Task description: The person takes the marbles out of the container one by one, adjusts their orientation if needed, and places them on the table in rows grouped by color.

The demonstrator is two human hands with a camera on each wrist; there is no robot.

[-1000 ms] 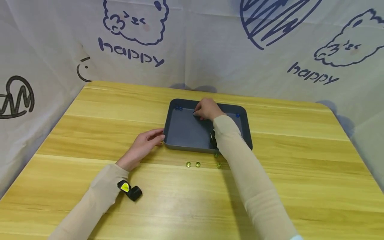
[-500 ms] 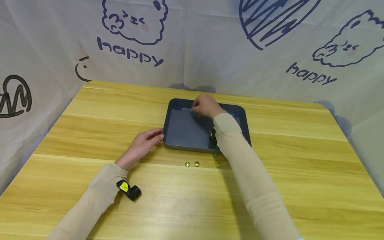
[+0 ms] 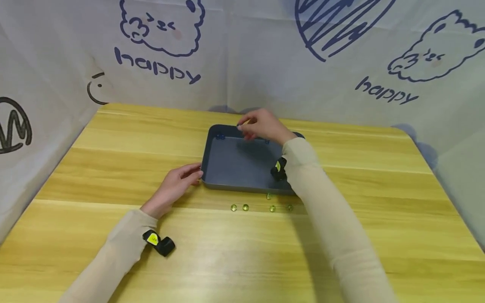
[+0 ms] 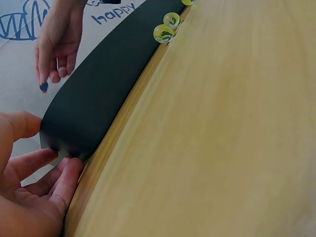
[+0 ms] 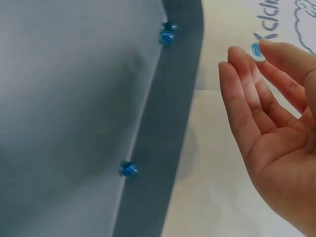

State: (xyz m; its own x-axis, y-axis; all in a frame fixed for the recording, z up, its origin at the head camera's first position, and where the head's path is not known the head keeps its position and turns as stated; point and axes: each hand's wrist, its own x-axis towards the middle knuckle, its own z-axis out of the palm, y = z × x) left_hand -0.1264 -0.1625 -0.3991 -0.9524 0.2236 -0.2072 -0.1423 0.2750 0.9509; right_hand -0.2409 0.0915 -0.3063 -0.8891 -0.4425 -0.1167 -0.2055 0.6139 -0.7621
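Note:
In the head view my right hand [image 3: 261, 125] is over the back wall of a dark grey tray [image 3: 238, 164]. Its thumb and a fingertip pinch a blue glass marble [image 5: 256, 51], seen best in the right wrist view; the other fingers extend loosely. My left hand [image 3: 174, 185] touches the tray's left side near the front corner with fairly straight fingers. Inside the tray, two blue marbles [image 3: 219, 137] sit together at the back left, and another blue marble [image 3: 267, 142] lies along the back wall. The right forearm covers the tray's right end.
Several yellow-green marbles [image 3: 245, 207] lie on the wooden table [image 3: 212, 252] just in front of the tray. One yellow-green marble [image 3: 269, 196] is close against the tray's front wall. A white cloth [image 3: 261, 63] with drawings hangs behind the table.
My right hand has risen from the tray floor toward the back rim with the blue marble pinched, and its wrist has swung right. My left hand keeps its place at the tray.

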